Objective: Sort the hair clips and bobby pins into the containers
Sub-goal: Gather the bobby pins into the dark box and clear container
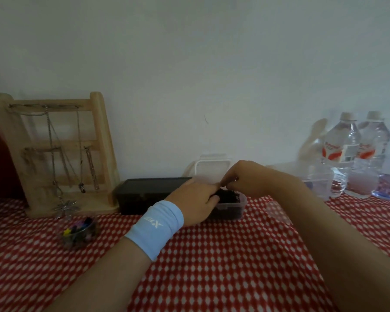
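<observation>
Left hand (pixel 195 200): yours, w/ pale blue stretch wristband (pixel 154 226). Fingers curl over the left end of the clear tub (pixel 239 204) and hold it.
Right hand (pixel 248 176): just above the tub's open top, fingertips bunched together and touching left-hand fingers. Can't tell if you've got anything pinched; too small and dim.
Clear tub: see-thru plastic, rectangular, rounded corners, long axis L–R along the wall. It sits on the desk, approx centre.
Dark contents (pixel 229 195): black mass filling the tub. Single pins can't be made out, so no read on which way they point.
Clip bowl (pixel 79 233): small, round, clear, holding multi-colour clips. It's near left, well apart from the tub.
Dark box (pixel 144 190): smoky plastic, rectangular, flat lid, long axis also L–R, just left of the tub.
White lid (pixel 212 165): translucent, leaning at the wall behind the tub.
Desk cloth (pixel 212 255): red fabric w/ white diamond print.
Wooden stand (pixel 54 154): pale wood ladder shape at far left, w/ metal chains hanging.
Bottles (pixel 342 154): clear ribbed plastic, upright, far right.
</observation>
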Demonstrator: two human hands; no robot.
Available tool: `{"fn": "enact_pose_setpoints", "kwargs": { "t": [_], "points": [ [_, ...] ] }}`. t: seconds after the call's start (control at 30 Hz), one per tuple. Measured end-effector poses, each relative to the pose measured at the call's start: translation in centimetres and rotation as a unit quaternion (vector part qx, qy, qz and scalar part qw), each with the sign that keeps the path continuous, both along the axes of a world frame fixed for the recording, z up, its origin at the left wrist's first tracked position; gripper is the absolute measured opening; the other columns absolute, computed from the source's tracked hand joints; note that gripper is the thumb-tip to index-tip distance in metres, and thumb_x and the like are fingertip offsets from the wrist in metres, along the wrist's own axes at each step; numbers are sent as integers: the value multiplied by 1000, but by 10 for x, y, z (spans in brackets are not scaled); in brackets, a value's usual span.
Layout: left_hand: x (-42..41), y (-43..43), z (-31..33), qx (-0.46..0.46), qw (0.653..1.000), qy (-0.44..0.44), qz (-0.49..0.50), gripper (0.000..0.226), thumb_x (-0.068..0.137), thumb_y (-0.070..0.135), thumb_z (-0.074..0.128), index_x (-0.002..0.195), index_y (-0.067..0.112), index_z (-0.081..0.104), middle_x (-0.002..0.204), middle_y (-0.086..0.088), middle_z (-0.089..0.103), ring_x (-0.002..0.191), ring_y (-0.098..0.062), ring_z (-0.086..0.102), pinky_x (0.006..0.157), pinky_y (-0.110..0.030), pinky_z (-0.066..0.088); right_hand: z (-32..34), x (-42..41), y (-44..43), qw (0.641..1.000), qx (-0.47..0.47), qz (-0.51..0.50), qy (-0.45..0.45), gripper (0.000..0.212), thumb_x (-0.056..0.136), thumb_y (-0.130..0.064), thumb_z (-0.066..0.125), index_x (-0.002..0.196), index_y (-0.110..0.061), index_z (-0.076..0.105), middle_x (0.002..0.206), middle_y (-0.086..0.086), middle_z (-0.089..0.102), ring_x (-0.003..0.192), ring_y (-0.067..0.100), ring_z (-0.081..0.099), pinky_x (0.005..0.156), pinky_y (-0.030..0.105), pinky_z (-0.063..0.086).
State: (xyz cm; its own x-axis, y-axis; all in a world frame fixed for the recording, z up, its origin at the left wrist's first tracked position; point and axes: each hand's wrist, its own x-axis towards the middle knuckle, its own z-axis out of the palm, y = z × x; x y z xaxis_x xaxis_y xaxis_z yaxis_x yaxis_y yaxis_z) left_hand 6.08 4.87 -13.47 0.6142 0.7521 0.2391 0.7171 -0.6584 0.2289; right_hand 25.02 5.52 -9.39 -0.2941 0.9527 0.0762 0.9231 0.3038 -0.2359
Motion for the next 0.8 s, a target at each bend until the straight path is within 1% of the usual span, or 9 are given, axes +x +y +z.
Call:
{"fn": "enact_pose_setpoints", "kwargs": {
  "t": [0.07, 0.13, 0.2, 0.3, 0.47, 0.57, 0.67, 0.73, 0.8],
  "points": [
    [-3, 3, 0, 43, 999, 0, 15, 31, 100, 35, 38, 123, 24, 55, 116, 1, 65, 113, -20, 52, 106, -33, 34, 1, 1, 0, 1000, 6, -6, -4, 35, 97, -12, 54, 124, -26, 71, 126, -5, 68, 109, 11, 61, 91, 21, 42],
    [-5, 3, -1, 63, 996, 67, 23, 38, 100, 43, 34, 129, 25, 53, 125, 3, 62, 120, -18, 51, 116, -34, 20, -2, -2, -2, 1000, -17, 5, -17, 40, 96, -8, 51, 123, -29, 71, 125, -4, 69, 103, 12, 61, 88, 22, 43],
    [-5, 1, -2, 63, 985, 157, 22, 54, 101, 50, 27, 145, 22, 40, 146, 2, 48, 137, -15, 38, 121, -42, 5, -5, -5, -2, 999, -33, 11, -29, 45, 94, -4, 48, 121, -31, 72, 123, -3, 69, 101, 13, 60, 87, 24, 45],
    [-5, -1, -2, 64, 982, 177, 24, 59, 102, 51, 23, 153, 21, 27, 157, 4, 32, 145, -12, 24, 122, -42, -3, -6, -3, -1, 1000, -17, -5, 2, 49, 92, 0, 45, 119, -29, 73, 128, -4, 67, 111, 14, 60, 94, 26, 46],
    [-5, -1, -5, 17, 980, 194, 45, 65, 101, 54, 21, 156, 20, 11, 164, 1, 11, 150, -14, 3, 122, -44, -1, -8, -4, 2, 999, -41, 19, -28, 46, 93, -4, 48, 128, -27, 68, 137, -4, 60, 122, 15, 55, 104, 29, 43],
    [-8, 1, -2, 31, 989, 140, 45, 62, 101, 52, 26, 155, 22, 18, 161, 0, 20, 149, -15, 11, 122, -41, 6, 0, 3, 1, 999, -18, 13, 33, 46, 94, -2, 47, 126, -27, 69, 133, -6, 63, 119, 9, 57, 102, 24, 43],
    [-14, 3, 7, 84, 995, 50, 22, 50, 101, 45, 36, 150, 35, 31, 156, 9, 33, 144, -12, 24, 120, -37, 14, 7, 12, -1, 997, 37, -6, 73, 38, 95, -6, 52, 103, -36, 75, 112, -11, 70, 96, 2, 62, 85, 18, 46],
    [-12, 1, 8, 72, 994, 82, -15, 47, 102, 44, 35, 149, 40, 33, 158, 9, 29, 146, -12, 20, 120, -39, 15, 7, 14, -5, 997, 18, -2, 80, 32, 91, -12, 59, 89, -39, 77, 92, -19, 69, 83, -6, 60, 72, 12, 42],
    [-8, -1, 2, 45, 988, 146, -34, 50, 103, 46, 31, 152, 37, 28, 162, 5, 19, 148, -14, 10, 121, -42, 13, 4, 12, -7, 997, -20, 13, 76, 27, 87, -15, 63, 93, -36, 80, 83, -25, 68, 79, -11, 60, 69, 8, 40]
  ]
}}
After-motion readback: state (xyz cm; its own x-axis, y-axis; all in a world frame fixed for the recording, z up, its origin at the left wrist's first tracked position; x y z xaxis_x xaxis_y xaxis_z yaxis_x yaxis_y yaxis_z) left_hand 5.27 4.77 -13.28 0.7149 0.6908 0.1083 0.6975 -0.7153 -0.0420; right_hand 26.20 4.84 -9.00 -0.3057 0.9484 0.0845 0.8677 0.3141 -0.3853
